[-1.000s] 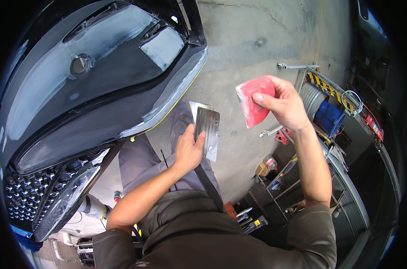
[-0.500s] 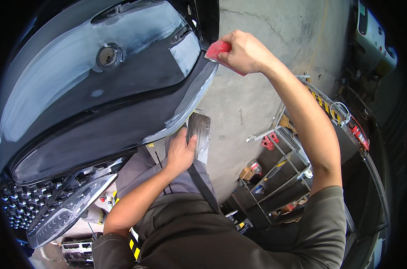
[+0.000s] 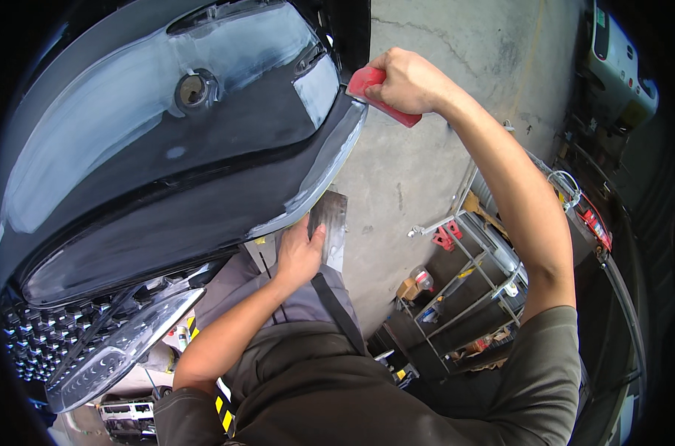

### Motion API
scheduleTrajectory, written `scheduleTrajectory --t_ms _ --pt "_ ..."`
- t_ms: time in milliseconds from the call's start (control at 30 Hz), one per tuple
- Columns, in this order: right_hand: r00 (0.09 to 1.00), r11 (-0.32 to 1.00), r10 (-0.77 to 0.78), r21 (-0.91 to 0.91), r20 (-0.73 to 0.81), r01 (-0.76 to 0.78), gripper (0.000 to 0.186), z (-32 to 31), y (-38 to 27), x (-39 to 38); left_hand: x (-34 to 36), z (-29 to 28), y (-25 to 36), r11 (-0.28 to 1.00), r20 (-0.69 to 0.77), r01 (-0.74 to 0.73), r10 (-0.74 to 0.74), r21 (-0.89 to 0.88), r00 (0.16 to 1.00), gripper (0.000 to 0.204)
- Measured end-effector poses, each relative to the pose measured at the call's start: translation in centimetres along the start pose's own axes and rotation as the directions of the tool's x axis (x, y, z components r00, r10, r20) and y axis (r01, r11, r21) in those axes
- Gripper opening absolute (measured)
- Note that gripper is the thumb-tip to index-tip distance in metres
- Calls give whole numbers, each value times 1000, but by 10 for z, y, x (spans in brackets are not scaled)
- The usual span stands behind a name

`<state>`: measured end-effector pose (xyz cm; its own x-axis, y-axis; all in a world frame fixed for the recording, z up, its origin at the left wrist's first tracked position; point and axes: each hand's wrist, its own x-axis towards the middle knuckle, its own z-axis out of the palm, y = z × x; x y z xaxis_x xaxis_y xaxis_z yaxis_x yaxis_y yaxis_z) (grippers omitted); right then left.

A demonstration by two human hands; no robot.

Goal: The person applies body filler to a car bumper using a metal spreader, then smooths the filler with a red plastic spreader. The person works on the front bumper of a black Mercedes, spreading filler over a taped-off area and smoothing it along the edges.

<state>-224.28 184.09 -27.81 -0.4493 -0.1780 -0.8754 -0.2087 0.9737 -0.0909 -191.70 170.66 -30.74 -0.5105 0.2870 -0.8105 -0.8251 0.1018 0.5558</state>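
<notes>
A dark car body panel (image 3: 203,149) with grey filler smeared over it fills the upper left. More filler lies along its curved right edge (image 3: 307,195). My right hand (image 3: 409,80) is closed round a red putty spreader (image 3: 394,110), whose blade end meets or nearly meets the panel's upper right corner. Below that edge, my left hand (image 3: 300,256) grips a flat metal putty board (image 3: 333,223) near my lap. The panel hides part of the board, and the left fingers lie partly behind it.
A clear headlamp (image 3: 122,349) and a black grille (image 3: 47,338) are at lower left. To the right stands a metal frame cart (image 3: 463,282) with red stands (image 3: 447,235) and a plastic bottle (image 3: 423,278). A white vehicle (image 3: 621,70) is at far right on the concrete floor.
The panel appears slightly farther right and lower in view. My right hand and the spreader shift slightly right, staying at the corner. The panel edge covers more of the putty board.
</notes>
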Motion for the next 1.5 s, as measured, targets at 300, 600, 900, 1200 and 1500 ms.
scheduleTrajectory --t_ms 300,600,900,1200,1500 --pt "999 994 -20 113 32 17 27 2 -16 -23 -1 4 0 1000 19 29 -29 -3 999 48" --pt "986 950 -140 293 85 110 27 -7 -35 -52 -2 6 -1 1000 -2 25 -25 -17 1000 33" --pt "999 999 -13 -48 -48 11 37 -10 5 -14 2 8 -12 999 -28 -15 14 -29 1000 46" --pt "999 999 -21 -36 -30 20 34 7 3 -4 2 9 -15 999 -60 -32 33 14 998 44" --pt "999 986 -42 163 15 39 30 0 -20 -30 0 8 -12 1000 -20 3 -3 -11 1000 42"
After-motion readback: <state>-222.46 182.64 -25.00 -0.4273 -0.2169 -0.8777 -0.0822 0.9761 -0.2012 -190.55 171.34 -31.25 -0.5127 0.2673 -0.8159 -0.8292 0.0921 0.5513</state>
